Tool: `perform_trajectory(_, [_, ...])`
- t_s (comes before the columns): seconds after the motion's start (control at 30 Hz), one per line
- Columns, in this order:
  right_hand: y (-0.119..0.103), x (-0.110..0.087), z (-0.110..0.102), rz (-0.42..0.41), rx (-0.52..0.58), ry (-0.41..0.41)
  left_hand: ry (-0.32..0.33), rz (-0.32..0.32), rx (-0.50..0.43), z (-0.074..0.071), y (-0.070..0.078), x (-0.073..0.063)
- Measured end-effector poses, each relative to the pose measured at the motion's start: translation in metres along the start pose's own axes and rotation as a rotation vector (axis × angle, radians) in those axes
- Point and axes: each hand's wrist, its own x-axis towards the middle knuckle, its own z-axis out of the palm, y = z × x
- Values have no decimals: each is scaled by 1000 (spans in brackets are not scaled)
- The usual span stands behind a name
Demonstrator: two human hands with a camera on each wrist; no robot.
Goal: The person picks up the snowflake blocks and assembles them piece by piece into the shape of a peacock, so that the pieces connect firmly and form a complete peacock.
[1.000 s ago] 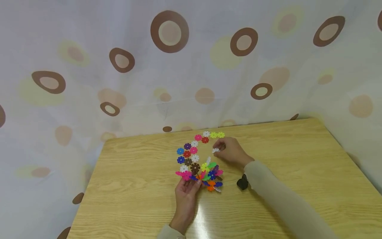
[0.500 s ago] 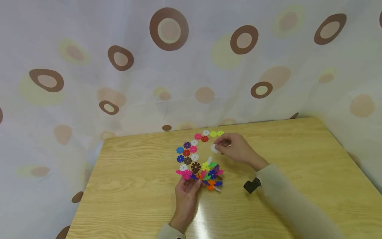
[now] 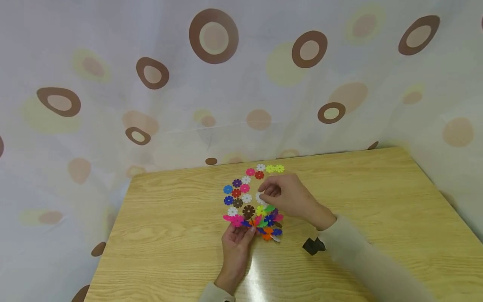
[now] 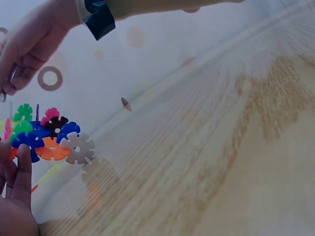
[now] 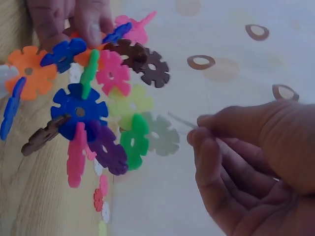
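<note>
My left hand (image 3: 235, 247) holds a cluster of interlocked, notched flower-shaped plastic discs (image 3: 269, 219) in blue, orange, pink, green, purple and brown, low over the table in the head view. Thumb and fingers pinch it at an orange disc (image 5: 83, 49) on its left part. My right hand (image 3: 288, 195), just above the cluster, pinches a single white notched disc (image 3: 259, 198). Seen edge-on in the right wrist view, that pale disc (image 5: 182, 120) points at a translucent whitish disc (image 5: 160, 135) on the cluster's outer end, with a small gap between them.
Loose flower discs lie flat on the wooden table (image 3: 170, 235), curving from a white disc (image 3: 232, 212) up to two yellow ones (image 3: 279, 168) at the back. A black block (image 3: 314, 246) sits by my right cuff. A patterned curtain (image 3: 234, 92) hangs behind the table.
My right hand first drew back a little with the white disc, then came left and down to the cluster's top. My left hand and the cluster stay nearly in place.
</note>
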Motion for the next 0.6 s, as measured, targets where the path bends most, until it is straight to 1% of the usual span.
perform_trajectory(0.03, [-1, 0, 2, -4, -13, 5, 2, 2, -2, 1, 0, 0])
perform_trajectory(0.13, [-4, -1, 8, 30, -53, 10, 8, -3, -7, 2, -1, 0])
perform_trajectory(0.33, [-11, 0, 17, 71, -113, -3, 11, -6, -9, 2, -1, -1])
perform_trajectory(0.5, [-14, 2, 18, 66, -153, 33, 8, 10, 3, 2, -1, 0])
perform_trajectory(0.6, [-14, 3, 17, 63, -183, 27, 11, 12, 12, 1, -1, 0])
